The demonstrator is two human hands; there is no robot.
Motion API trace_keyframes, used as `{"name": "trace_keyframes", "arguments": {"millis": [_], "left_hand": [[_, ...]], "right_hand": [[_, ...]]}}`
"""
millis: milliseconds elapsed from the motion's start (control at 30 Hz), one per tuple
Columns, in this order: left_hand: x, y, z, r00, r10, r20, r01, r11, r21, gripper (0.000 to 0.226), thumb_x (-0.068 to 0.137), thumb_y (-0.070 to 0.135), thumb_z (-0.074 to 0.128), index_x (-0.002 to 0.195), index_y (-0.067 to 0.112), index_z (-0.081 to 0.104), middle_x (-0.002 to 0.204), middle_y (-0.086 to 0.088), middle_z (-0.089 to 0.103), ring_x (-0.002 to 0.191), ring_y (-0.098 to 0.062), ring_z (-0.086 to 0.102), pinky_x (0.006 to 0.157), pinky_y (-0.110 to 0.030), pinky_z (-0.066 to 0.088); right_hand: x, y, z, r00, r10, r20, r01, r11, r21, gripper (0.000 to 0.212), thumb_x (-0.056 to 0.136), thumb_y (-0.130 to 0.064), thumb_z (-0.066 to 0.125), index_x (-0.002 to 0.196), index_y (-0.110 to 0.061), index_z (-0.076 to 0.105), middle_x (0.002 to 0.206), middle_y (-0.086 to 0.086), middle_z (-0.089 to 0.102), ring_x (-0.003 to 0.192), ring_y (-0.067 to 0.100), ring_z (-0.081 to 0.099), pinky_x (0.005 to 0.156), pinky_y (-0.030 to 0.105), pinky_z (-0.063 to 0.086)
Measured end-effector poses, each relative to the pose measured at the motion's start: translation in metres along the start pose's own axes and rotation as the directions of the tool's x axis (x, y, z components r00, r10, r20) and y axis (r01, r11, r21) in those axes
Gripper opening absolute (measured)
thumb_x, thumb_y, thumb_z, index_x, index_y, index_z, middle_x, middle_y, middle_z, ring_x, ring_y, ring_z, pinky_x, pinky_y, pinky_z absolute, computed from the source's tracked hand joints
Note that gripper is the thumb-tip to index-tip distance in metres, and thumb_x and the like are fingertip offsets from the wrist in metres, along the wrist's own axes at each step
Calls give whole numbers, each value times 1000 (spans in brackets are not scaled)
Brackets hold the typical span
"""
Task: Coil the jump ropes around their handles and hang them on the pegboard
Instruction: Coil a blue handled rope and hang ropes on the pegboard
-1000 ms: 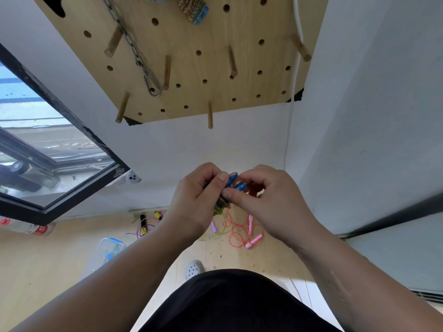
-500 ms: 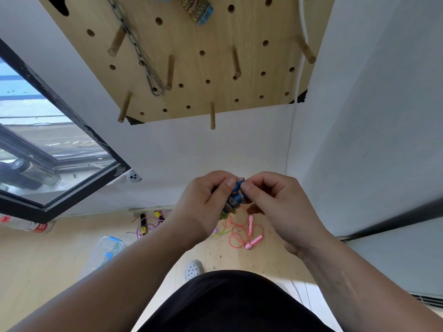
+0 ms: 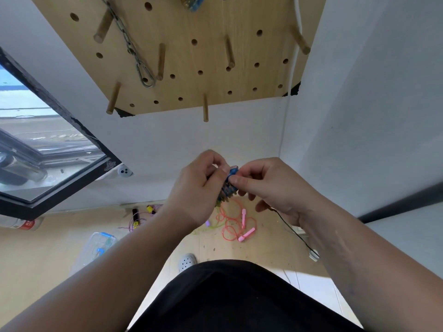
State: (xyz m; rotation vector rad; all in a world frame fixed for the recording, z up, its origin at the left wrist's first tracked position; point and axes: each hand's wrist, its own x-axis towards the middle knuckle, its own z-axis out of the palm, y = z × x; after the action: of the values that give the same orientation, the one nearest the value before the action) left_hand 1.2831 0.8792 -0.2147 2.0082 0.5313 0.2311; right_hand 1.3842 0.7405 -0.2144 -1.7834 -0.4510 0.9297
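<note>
A blue-handled jump rope point(image 3: 227, 185), its cord wound round the handles into a bundle, is held in front of my chest. My left hand point(image 3: 199, 185) grips the bundle from the left. My right hand point(image 3: 268, 185) pinches its top end between thumb and forefinger. Above hangs the wooden pegboard point(image 3: 191, 56) with several wooden pegs; another coiled rope point(image 3: 191, 2) hangs at its top edge. On the floor lie a pink jump rope point(image 3: 236, 224), uncoiled, and a purple-corded rope with black and yellow handles point(image 3: 139, 216).
A metal chain with a carabiner point(image 3: 134, 51) hangs on the pegboard. A clear plastic box point(image 3: 98, 245) sits on the floor at left. An open window point(image 3: 48, 149) is on the left, a white cable point(image 3: 291, 80) runs down the wall corner, and a grey clog point(image 3: 187, 261) is below.
Both hands have kept working on the blue bundle and sunk slightly. The right fingers have shifted onto its top end.
</note>
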Motion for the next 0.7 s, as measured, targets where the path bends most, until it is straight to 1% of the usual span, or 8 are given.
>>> {"name": "trace_keyframes", "arguments": {"millis": [67,133,233,300,400,533,633,700], "left_hand": [[2,2,-4,998,35,54,-35,999,6,15,103,22,54,88,25,55,57,4,58,53,-11,50,53,-27,42],[4,2,-6,993,48,105,-50,999,13,15,103,23,54,89,27,55,64,-3,65,55,-13,54,54,-31,44],[3,1,-7,989,24,145,-31,999,44,19,103,21,53,85,25,55,60,6,64,49,-4,50,51,-19,38],[3,-2,-6,989,0,146,-4,1000,23,24,103,20,53,80,23,54,59,9,58,53,-3,48,53,-19,38],[3,-6,-5,993,-28,115,43,990,-131,36,103,23,51,68,28,47,63,10,49,64,-12,45,59,-32,39],[2,-7,-8,982,-18,187,100,893,-438,20,83,40,61,74,25,52,74,-9,50,68,-27,44,60,-43,35],[3,-13,-11,977,57,206,59,855,-516,20,76,42,72,78,28,58,73,-6,60,61,-24,55,56,-36,44],[3,-15,-12,980,79,184,37,832,-554,23,74,34,76,83,22,58,74,-6,66,61,-17,62,54,-26,47]], "right_hand": [[0,2,-2,999,19,48,-20,999,25,14,86,-31,78,79,-19,76,67,0,66,63,13,56,50,27,45],[-1,4,-2,998,15,56,-17,999,44,14,86,-28,79,76,-20,74,66,1,65,62,13,55,50,28,45],[-1,6,3,998,10,55,-11,1000,14,14,84,-27,80,75,-18,74,72,6,62,65,12,56,53,27,50],[0,7,6,998,25,59,-26,999,32,14,83,-27,81,78,-15,75,80,11,64,70,12,58,58,27,53],[1,4,11,1000,3,-12,-1,993,115,23,82,-23,81,81,-1,73,86,22,69,71,13,62,59,27,53],[-1,-5,24,987,-45,-156,80,971,225,41,79,-27,83,83,9,65,74,21,66,64,14,65,56,26,53],[-2,-12,29,973,-59,-225,115,963,245,44,76,-31,85,79,8,65,64,10,62,58,12,62,53,24,50],[-5,-15,27,980,-53,-193,109,950,293,51,77,-46,76,81,4,71,70,10,68,62,13,65,56,23,51]]}}
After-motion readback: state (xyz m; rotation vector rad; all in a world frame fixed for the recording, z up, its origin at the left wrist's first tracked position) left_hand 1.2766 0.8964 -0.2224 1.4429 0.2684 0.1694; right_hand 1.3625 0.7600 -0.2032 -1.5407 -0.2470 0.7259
